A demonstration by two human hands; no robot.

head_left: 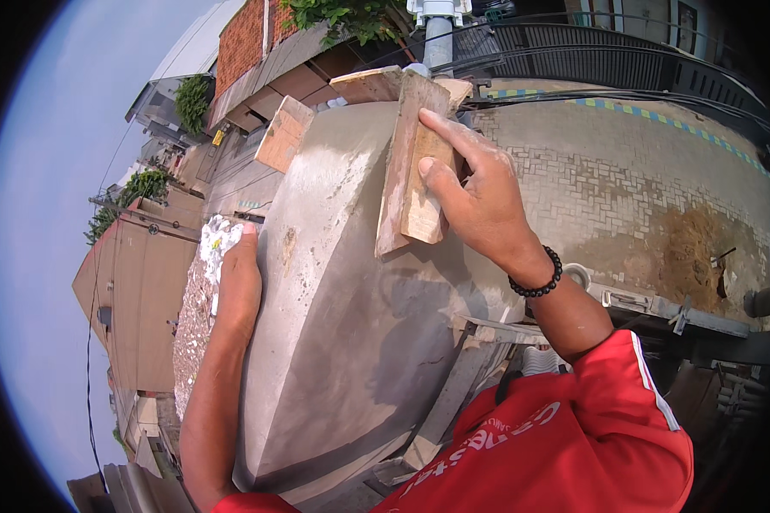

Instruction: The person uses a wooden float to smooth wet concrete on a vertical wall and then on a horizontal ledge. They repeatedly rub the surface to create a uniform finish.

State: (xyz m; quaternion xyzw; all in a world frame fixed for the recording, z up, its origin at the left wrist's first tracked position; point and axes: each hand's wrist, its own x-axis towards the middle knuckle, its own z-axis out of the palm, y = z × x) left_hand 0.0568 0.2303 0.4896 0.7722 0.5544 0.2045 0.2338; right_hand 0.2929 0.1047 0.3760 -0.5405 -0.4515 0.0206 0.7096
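A: What's being gripped by the right hand (489, 201)?
B: A wooden float (421, 205), pinched between thumb and fingers. It's held just left of them, upper centre of the frame, long axis near vertical.
A: And the left hand (239, 284)?
B: Farther off, mid-left; fingers mostly hidden, grip can't be told. Grey plaster (316, 282) is seen between.

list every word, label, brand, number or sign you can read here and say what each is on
Red shirt: large white letters, slanted and partly distorted by folds; I don't transcribe printed words.
Red shirt, beneath those: a smaller white row, too small to read surely.
Wooden float in the right hand: no lettering visible.
Small yellow object down the street: too small to tell.
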